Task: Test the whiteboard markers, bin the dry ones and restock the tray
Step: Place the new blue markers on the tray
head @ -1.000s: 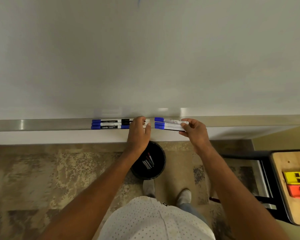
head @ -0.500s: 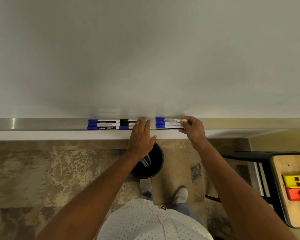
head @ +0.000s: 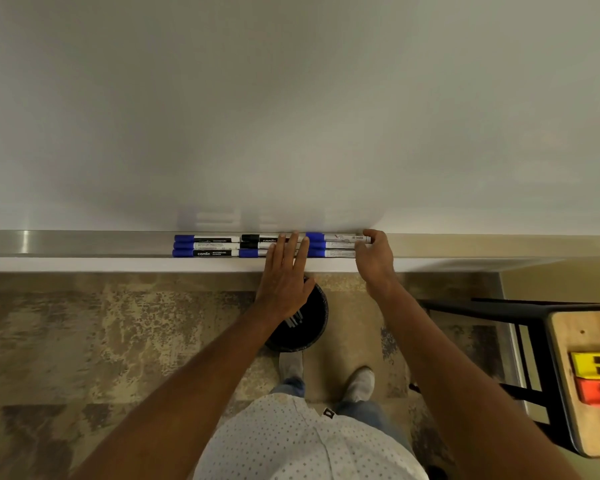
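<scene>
Several whiteboard markers lie lengthwise in three rows on the metal tray [head: 84, 242] under the whiteboard [head: 291, 116]. Blue-capped markers [head: 207, 246] form the left group, black and blue ones [head: 255, 244] the middle, and more blue-capped markers [head: 336, 245] the right. My left hand [head: 284, 271] lies flat with straight fingers on the middle markers. My right hand [head: 374, 258] touches the right ends of the right group with curled fingers. A black bin [head: 312, 320] with discarded markers stands on the floor below, partly hidden by my left wrist.
A wooden-topped stool with a black frame [head: 582, 341] stands at the right, carrying a yellow box [head: 594, 365] and an orange box [head: 598, 391]. My feet [head: 326, 375] stand on the patterned carpet behind the bin.
My left hand has opened from curled over the middle markers to flat with fingers straight. My right hand has pushed the right group of markers level into the tray.
</scene>
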`<move>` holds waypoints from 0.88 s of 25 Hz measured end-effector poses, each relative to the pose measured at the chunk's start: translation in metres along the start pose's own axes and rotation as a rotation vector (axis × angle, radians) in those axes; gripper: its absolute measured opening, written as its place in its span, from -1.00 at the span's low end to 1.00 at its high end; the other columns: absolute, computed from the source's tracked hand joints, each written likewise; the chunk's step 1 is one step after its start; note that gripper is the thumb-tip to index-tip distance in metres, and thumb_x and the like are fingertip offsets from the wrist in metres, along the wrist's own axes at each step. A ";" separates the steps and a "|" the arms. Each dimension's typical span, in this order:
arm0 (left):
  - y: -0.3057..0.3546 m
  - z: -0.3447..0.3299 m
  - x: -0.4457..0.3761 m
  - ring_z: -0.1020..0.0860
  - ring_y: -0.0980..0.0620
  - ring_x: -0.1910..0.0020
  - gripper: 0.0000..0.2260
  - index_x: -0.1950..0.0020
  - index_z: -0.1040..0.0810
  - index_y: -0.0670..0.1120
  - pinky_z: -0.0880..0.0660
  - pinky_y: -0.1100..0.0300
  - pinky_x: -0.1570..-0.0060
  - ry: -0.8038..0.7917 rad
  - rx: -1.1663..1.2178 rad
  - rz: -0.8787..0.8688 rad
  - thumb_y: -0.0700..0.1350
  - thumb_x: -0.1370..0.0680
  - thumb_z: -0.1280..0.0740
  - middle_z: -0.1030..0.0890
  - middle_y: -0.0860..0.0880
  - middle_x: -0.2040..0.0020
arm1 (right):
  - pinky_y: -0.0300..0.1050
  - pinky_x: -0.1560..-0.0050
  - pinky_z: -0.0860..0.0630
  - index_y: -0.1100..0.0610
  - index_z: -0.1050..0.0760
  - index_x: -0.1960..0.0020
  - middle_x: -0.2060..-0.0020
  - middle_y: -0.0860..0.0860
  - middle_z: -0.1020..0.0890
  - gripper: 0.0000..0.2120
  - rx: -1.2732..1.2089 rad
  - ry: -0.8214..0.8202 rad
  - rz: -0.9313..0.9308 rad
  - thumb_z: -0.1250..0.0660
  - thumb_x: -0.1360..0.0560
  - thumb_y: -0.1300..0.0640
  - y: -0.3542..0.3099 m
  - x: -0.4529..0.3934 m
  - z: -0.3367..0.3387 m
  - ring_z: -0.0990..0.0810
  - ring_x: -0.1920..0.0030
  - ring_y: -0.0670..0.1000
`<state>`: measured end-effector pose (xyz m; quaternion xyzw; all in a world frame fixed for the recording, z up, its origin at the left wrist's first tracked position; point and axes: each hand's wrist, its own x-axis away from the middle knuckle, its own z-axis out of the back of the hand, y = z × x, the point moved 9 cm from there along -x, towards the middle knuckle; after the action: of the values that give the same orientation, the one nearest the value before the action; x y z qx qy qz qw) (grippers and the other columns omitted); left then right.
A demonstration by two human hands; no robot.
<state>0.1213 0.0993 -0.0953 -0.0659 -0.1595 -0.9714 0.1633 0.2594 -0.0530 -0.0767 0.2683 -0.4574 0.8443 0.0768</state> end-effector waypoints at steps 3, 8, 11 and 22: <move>0.000 -0.005 0.000 0.13 -0.26 -0.64 -0.19 -0.68 0.12 -0.03 0.06 -0.22 -0.59 -0.022 -0.049 -0.035 0.23 -0.61 -0.24 0.12 -0.12 -0.68 | 0.00 -0.13 -0.66 0.12 -0.36 -0.46 -0.25 0.09 -0.57 -0.61 -0.012 0.006 -0.031 -0.18 -0.64 0.26 0.002 0.000 -0.006 -0.62 -0.16 0.08; -0.003 -0.012 -0.001 0.17 -0.26 -0.64 -0.21 -0.68 0.13 -0.01 0.07 -0.26 -0.58 -0.030 -0.110 -0.055 0.27 -0.62 -0.20 0.17 -0.10 -0.68 | -0.08 -0.09 -0.67 0.15 -0.37 -0.47 -0.22 0.10 -0.60 -0.57 -0.081 0.031 -0.084 -0.14 -0.63 0.36 0.005 0.001 -0.007 -0.64 -0.15 0.08; -0.004 -0.015 -0.002 0.22 -0.24 -0.63 -0.21 -0.67 0.16 -0.02 0.12 -0.25 -0.58 -0.036 -0.107 -0.055 0.27 -0.63 -0.19 0.21 -0.08 -0.68 | 0.00 -0.20 -0.65 0.17 -0.43 -0.44 -0.17 0.06 -0.63 -0.54 -0.067 0.049 -0.047 -0.12 -0.60 0.43 0.005 0.001 -0.002 -0.65 -0.15 0.09; -0.004 -0.011 -0.002 0.15 -0.25 -0.64 -0.19 -0.68 0.09 -0.07 0.11 -0.20 -0.58 -0.019 -0.048 -0.063 0.26 -0.61 -0.24 0.14 -0.15 -0.68 | -0.08 -0.21 -0.62 0.23 -0.48 -0.46 -0.19 0.05 -0.62 -0.55 0.062 0.042 0.013 -0.18 -0.60 0.44 0.000 -0.003 0.004 -0.62 -0.10 0.06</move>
<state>0.1205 0.1001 -0.1068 -0.0738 -0.1398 -0.9789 0.1297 0.2634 -0.0557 -0.0760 0.2500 -0.4311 0.8640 0.0724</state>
